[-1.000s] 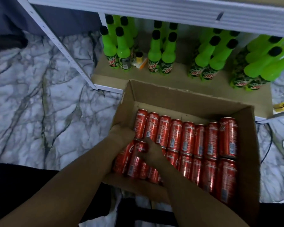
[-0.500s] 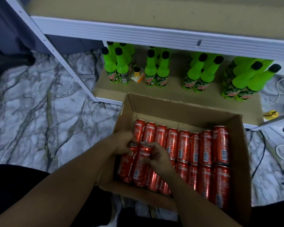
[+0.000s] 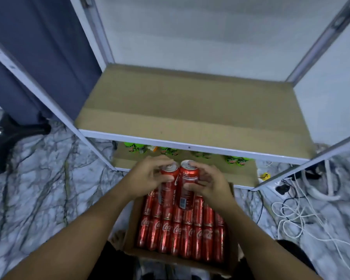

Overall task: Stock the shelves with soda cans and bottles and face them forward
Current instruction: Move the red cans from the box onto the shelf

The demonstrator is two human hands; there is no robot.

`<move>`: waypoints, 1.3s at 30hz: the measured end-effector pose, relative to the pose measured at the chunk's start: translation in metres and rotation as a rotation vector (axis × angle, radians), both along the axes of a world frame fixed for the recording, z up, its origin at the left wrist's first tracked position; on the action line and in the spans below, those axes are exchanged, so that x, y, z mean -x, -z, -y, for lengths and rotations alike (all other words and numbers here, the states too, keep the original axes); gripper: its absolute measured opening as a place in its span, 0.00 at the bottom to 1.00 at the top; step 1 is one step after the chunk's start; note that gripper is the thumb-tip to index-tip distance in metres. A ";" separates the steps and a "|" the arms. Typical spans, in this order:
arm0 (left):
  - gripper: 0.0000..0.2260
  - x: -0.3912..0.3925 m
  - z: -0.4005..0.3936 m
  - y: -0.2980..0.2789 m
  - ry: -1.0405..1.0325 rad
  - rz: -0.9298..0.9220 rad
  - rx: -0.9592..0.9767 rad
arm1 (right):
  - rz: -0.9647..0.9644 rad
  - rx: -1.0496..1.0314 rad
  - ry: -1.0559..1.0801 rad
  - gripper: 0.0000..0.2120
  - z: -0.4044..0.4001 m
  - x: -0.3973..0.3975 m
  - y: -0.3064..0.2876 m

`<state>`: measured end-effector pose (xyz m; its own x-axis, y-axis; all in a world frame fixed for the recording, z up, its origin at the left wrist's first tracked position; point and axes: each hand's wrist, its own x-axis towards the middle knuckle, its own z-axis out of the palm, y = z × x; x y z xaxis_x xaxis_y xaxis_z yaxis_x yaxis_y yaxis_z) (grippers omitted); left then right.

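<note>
My left hand [image 3: 148,176] grips one red cola can [image 3: 168,183] and my right hand [image 3: 210,183] grips a second red cola can [image 3: 187,185]. Both cans are upright, side by side and touching, held above the open cardboard box [image 3: 229,257]. Several more red cans [image 3: 182,237] lie in rows inside that box. Just beyond my hands is the white rack's middle shelf [image 3: 190,118], a bare brown board. On the bottom shelf [image 3: 238,174] under it, only the bases of green soda bottles [image 3: 235,161] show.
White rack uprights [image 3: 55,107] slant down at the left and the right [image 3: 305,165]. White cables [image 3: 303,215] and a yellow object [image 3: 264,175] lie on the marble floor at the right. A dark curtain [image 3: 40,57] and a black stand foot [image 3: 14,134] are at the left.
Both hands have lifted two cans out of the box and raised them toward the rack. The view has tilted up, so the bare middle shelf now fills the frame.
</note>
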<state>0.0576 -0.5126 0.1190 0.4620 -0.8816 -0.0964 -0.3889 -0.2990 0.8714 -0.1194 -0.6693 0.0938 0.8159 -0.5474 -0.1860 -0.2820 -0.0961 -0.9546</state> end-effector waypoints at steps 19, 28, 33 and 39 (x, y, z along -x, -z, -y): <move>0.18 0.024 0.115 -0.510 -0.015 0.197 0.503 | 0.364 0.490 0.152 0.28 0.099 0.043 -0.522; 0.18 -0.005 0.179 -0.548 -0.030 0.262 0.585 | 0.450 0.542 0.241 0.29 0.158 -0.010 -0.549; 0.18 -0.038 0.207 -0.529 -0.111 0.295 0.557 | 0.459 0.556 0.267 0.29 0.179 -0.054 -0.528; 0.21 -0.084 0.241 -0.518 -0.184 0.269 0.595 | 0.355 0.628 0.333 0.29 0.213 -0.116 -0.519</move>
